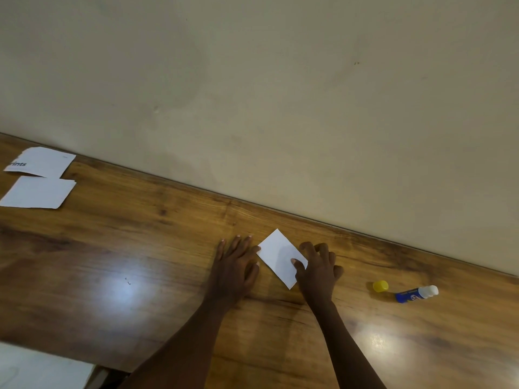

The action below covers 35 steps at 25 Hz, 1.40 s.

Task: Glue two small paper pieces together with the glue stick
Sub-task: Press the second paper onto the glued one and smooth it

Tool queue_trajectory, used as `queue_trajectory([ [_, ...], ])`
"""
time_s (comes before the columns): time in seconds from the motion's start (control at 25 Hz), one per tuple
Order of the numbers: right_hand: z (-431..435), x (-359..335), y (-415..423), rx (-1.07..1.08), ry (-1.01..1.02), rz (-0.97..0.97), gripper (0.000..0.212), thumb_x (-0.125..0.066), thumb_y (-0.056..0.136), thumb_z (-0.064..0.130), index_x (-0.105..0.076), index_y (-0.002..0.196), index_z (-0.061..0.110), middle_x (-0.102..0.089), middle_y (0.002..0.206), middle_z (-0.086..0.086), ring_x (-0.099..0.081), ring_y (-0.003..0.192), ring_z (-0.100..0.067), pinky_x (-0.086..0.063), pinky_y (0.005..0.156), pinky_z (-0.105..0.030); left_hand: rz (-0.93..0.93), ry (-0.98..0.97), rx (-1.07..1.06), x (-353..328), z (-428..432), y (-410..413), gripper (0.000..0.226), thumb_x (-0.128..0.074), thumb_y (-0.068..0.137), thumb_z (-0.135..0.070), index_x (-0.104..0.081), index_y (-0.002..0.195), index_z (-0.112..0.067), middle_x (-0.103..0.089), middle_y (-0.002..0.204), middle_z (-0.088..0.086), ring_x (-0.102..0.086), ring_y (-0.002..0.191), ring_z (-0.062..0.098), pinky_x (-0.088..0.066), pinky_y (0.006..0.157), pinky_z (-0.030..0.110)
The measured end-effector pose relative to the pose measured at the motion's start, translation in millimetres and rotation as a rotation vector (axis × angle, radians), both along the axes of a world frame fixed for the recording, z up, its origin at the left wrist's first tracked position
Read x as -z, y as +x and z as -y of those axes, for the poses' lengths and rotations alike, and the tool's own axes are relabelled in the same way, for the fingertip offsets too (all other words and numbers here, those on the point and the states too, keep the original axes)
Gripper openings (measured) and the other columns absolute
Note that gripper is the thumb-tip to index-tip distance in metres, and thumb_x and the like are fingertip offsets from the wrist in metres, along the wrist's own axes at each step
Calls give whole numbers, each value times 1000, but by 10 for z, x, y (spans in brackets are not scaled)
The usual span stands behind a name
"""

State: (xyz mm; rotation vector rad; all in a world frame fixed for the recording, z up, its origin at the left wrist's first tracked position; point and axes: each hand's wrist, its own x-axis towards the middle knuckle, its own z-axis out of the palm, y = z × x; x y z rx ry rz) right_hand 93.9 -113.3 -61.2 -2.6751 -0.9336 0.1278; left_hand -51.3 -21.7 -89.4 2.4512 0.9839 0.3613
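One head view is all I have from here. I take the small white paper piece (281, 258) as my marker. It is a flat, crisp rectangle, turned like a diamond, lying on a glossy wood-grain table (140, 248). I cannot tell whether a second piece sits under it.

The left hand (237, 265) lies flat on the wood just left of the paper piece. Its fingers are straight and close together, and its inner edge meets the paper's left corner.

The right hand (318, 272) is at the paper's right corner. Its thumb is laid on top of the sheet and presses it down, while the other fingers are bent, knuckles up, along the right edge. I cannot see whether those fingertips reach under the sheet.

Well right of the paper piece, past the right hand, the glue stick (417, 295) lies on its side. It is a blue cylinder with a white rounded end, and it is uncapped. Its round yellow cap (380, 286) sits just beside it, on the side nearer the paper.

Far left of the paper piece, two larger white sheets rest near the table's back edge. The printed sheet (42, 162) shows dark lettering, and the plain sheet (38, 192) lies just in front of it; both have uneven edges.

Beyond the paper piece rises a matt cream wall (252, 94). Soft light glare spots shine on the tabletop on either side of it.
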Motion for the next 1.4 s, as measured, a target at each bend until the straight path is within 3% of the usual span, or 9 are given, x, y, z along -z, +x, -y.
queue_trajectory([
  [0.12, -16, 33, -115, -154, 63, -69, 34, -57, 82, 9, -58, 113, 22, -51, 123, -6, -40, 116, -25, -27, 90, -38, 7, 3, 0, 2, 2, 5, 42, -35, 93, -35, -39, 134, -26, -24, 152, -2, -10, 143, 16, 8, 115, 37],
  [0.24, -30, 108, -246, -453, -49, -101, 44, -48, 87, 9, -49, 124, 32, -46, 130, -4, -34, 122, -24, -26, 96, -39, 9, 7, 4, 2, -4, 6, 42, -35, 93, -34, -40, 133, -26, -25, 152, -2, -12, 143, 17, 7, 115, 37],
  [0.32, -49, 128, -259, -524, -132, -94, 48, -43, 89, 9, -42, 128, 36, -40, 135, -2, -29, 124, -23, -24, 98, -39, -2, 14, 9, 6, -6, 2, 42, -35, 93, -34, -38, 134, -26, -24, 152, -2, -11, 143, 16, 7, 115, 37],
  [0.72, 311, 133, -183, -525, -174, -122, 41, -47, 90, 17, -44, 127, 35, -38, 140, 5, -26, 128, -20, -21, 102, -37, 27, 12, -10, 20, 1, 5, 41, -36, 92, -32, -41, 132, -25, -28, 151, -1, -14, 143, 18, 6, 114, 37],
  [0.88, 361, 116, -225, -410, -47, -196, 40, -51, 87, 10, -52, 122, 29, -45, 136, -1, -33, 124, -24, -27, 99, -37, 37, -1, -15, 15, 13, 5, 40, -37, 92, -31, -42, 132, -25, -29, 150, 0, -15, 142, 18, 6, 114, 37],
  [1.0, 429, 142, -238, -361, -8, -204, 53, -46, 87, 4, -38, 132, 30, -45, 135, -4, -38, 120, -26, -31, 96, -39, 32, 5, -16, 10, 1, 13, 40, -37, 92, -31, -42, 132, -25, -29, 150, -1, -14, 143, 18, 7, 114, 37],
  [1.16, 228, 106, -260, -467, -220, -108, 51, -41, 92, 24, -22, 138, 34, -35, 140, -2, -30, 125, -23, -27, 103, -38, 16, 3, -12, 9, 4, 5, 41, -36, 93, -32, -40, 133, -26, -26, 151, -2, -12, 143, 16, 6, 115, 37],
  [1.28, -87, 50, -274, -489, -235, -75, 48, -42, 91, 24, -27, 136, 30, -37, 137, -4, -31, 123, -25, -29, 102, -41, 9, -4, 1, -6, 7, 2, 41, -34, 93, -32, -39, 134, -26, -25, 152, -2, -10, 143, 16, 7, 115, 36],
  [1.4, -289, -7, -174, -453, -144, -76, 38, -44, 90, 17, -46, 127, 28, -47, 127, -6, -37, 117, -27, -31, 96, -43, 2, -4, 4, -14, -5, -1, 44, -29, 92, -34, -36, 135, -26, -25, 152, -2, -10, 143, 17, 7, 115, 37],
])
